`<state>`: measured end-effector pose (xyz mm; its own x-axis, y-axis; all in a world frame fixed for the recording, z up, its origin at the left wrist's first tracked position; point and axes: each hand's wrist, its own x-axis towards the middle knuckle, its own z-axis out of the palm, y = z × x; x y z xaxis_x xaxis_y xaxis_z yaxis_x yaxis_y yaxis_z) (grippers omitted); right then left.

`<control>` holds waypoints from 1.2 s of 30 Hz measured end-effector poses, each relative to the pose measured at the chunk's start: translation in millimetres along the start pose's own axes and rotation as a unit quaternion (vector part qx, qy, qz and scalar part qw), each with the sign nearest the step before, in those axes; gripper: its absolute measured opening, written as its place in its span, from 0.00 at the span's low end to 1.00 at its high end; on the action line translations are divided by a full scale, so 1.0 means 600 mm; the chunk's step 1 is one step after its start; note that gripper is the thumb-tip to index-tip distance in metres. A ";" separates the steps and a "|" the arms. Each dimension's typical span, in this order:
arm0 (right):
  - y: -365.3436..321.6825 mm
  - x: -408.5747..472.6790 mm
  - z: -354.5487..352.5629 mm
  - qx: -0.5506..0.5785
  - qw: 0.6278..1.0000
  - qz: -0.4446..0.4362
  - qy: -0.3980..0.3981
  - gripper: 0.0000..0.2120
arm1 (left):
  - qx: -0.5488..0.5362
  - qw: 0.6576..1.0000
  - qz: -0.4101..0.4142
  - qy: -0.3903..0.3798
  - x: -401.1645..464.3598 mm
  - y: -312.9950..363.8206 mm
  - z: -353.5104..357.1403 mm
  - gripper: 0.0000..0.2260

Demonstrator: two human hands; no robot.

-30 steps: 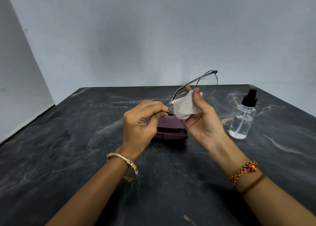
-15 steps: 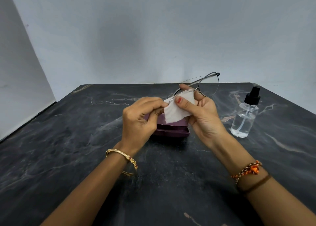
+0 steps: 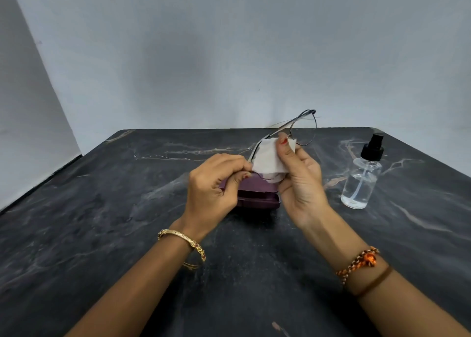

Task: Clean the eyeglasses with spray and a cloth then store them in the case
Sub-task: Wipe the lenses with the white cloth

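The eyeglasses point(image 3: 303, 128) are held up above the dark marbled tabletop point(image 3: 102, 209), over a maroon case point(image 3: 257, 195) that lies closed, its inside hidden. The left hand point(image 3: 214, 188) pinches the frame at its near end. The right hand point(image 3: 300, 181) grasps a white cloth point(image 3: 267, 158) folded over one lens, thumb pressing on the cloth; the other lens sticks out bare behind it. Well apart to the right stands a clear spray bottle point(image 3: 362, 181) with a black pump, upright, holding a low level of clear liquid.
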<state>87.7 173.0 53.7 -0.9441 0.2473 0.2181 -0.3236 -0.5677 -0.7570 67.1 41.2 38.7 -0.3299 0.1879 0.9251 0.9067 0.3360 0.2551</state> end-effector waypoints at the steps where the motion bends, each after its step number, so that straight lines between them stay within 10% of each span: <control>1: 0.003 -0.002 0.002 0.011 1.000 -0.002 0.000 0.20 | 0.004 1.000 0.001 -0.005 -0.001 0.001 0.001 0.05; 16: -0.002 -0.011 0.008 -0.087 0.990 0.014 -0.112 0.16 | -0.009 0.996 -0.038 0.086 0.017 -0.013 -0.019 0.06; 25: -0.001 -0.002 0.008 0.107 0.990 0.090 0.011 0.02 | -0.005 0.999 -0.014 0.044 0.008 -0.010 -0.009 0.06; 36: 0.009 -0.008 0.006 -0.007 0.998 0.050 -0.041 0.13 | 0.026 0.999 -0.005 0.020 0.000 -0.007 -0.001 0.08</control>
<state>90.6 165.9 50.9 -0.9738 0.1250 0.1900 -0.2271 -0.5758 -0.7854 63.7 39.3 37.9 -0.3271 0.1486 0.9332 0.8884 0.3851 0.2500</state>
